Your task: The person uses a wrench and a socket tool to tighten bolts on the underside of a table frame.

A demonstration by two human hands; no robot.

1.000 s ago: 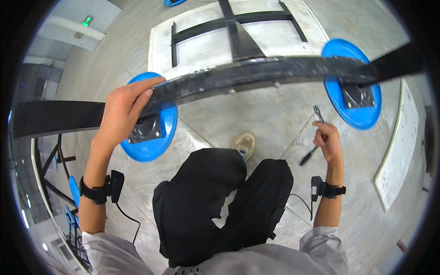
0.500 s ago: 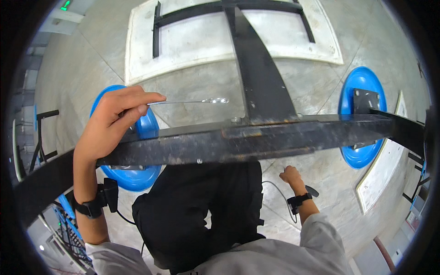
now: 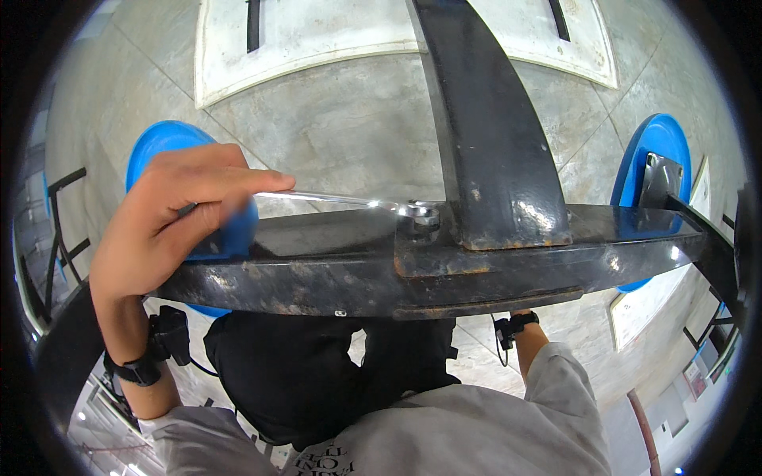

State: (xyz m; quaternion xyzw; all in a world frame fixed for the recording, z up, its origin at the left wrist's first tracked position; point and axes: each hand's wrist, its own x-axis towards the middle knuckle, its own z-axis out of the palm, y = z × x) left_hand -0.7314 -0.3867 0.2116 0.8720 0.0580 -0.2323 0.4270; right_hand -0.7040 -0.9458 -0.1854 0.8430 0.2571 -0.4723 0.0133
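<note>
My left hand [image 3: 178, 210] pinches one end of a slim silver wrench [image 3: 337, 198] between thumb and fingers. The wrench's far head lies at a bolt [image 3: 429, 218] on top of the black metal beam [image 3: 317, 278], beside the foot of the black upright [image 3: 508, 159]. Whether the head is fully seated around the bolt I cannot tell. Below the beam, on the right, my right forearm [image 3: 533, 349] shows with a black wrist strap; the hand itself is hidden behind the beam.
Blue oval seats [image 3: 647, 163] sit at both ends of the beam. Beyond it, a white panel [image 3: 333, 32] with black bars lies on the grey floor [image 3: 341, 119]. Another white board [image 3: 647, 313] lies at the right. A black frame [image 3: 59, 222] stands at the left.
The wrench head has moved right and down from free air to the bolt on the beam. My view has moved closer to the beam, and my right hand has passed behind it.
</note>
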